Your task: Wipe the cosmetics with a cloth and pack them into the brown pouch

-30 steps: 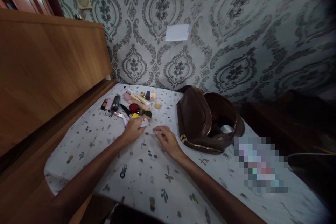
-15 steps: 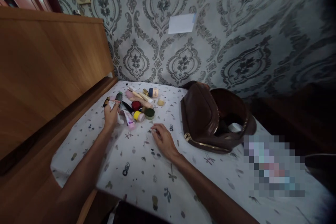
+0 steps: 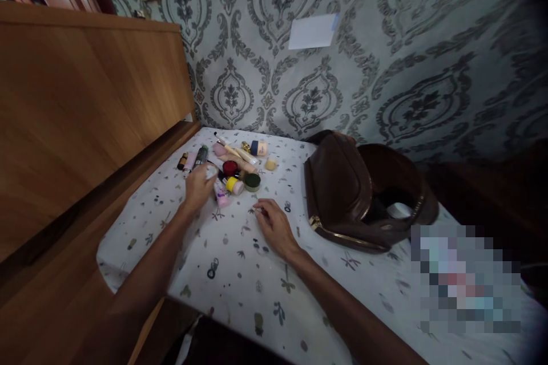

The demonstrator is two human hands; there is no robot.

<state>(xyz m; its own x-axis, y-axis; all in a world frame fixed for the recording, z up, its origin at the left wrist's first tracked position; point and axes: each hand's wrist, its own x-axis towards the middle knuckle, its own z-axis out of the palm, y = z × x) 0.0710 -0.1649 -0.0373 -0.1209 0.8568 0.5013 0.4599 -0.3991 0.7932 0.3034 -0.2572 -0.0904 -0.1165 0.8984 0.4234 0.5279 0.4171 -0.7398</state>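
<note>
My left hand [image 3: 199, 187] is closed around a small whitish item [image 3: 211, 171], too blurred to name, at the left of a group of cosmetics. My right hand [image 3: 274, 228] rests over the cloth with its fingers curled together; anything between them is too small to make out. Close to the left hand lie a dark green tube [image 3: 201, 155], a pink tube [image 3: 221, 194] and a small dark bottle [image 3: 182, 161]. A red round container [image 3: 230, 168], a yellow-banded jar [image 3: 235, 185] and a dark green jar [image 3: 252, 182] sit between the hands.
A brown leather bag [image 3: 338, 182] stands open on the right of the patterned white cloth [image 3: 231, 274]. Brushes, a blue-capped jar [image 3: 259, 148] and a small beige pot [image 3: 271, 165] lie toward the wall. A wooden cabinet [image 3: 94, 97] borders the left side.
My left hand has shifted right from beside the dark green tube, with the whitish item in its fingers. The right hand keeps nearly the same pose. The view has shifted slightly.
</note>
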